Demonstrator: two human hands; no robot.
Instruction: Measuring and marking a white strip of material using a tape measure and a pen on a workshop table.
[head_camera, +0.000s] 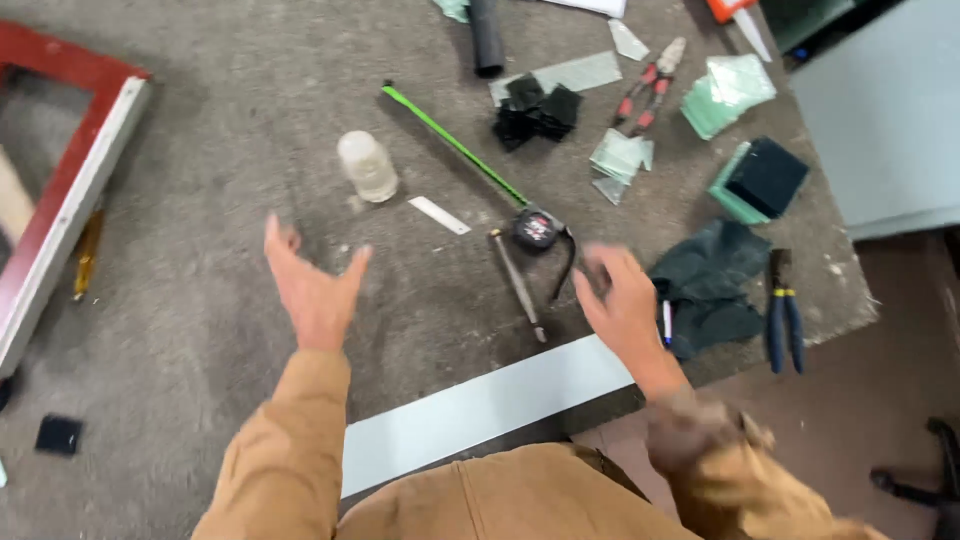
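Both hands hovered over the grey carpeted bench. The left hand was spread open, holding nothing. The right hand was blurred, so I couldn't tell its grip. Just ahead of it lay the slim metal-handled glass-cutting tool, beside the black-and-red tape measure with its green blade run out. That tool looked light, stiff and slick; mid-shaft seemed the best hold.
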